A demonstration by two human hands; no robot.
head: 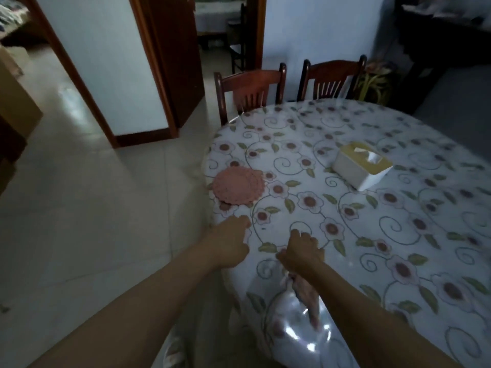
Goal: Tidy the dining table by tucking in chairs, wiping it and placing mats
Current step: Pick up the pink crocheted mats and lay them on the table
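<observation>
The left hand (233, 241) hangs with loosely curled fingers, holding nothing, at the table (345, 235) edge; the right hand (301, 252) rests fingers-down on the cloth, its grip unclear. Just beyond lie the pink mats (238, 185), stacked, probably awaiting placing; two chairs (249, 91) stand tucked opposite.

Table (398, 235) cover: glossy clear plastic over floral cloth. Pink mat (238, 185): textured, crochet-like, matt. Far chairs (249, 88): dark polished wood. Tissue box (362, 166): smooth plastic. Floor (93, 195): glossy tile.
</observation>
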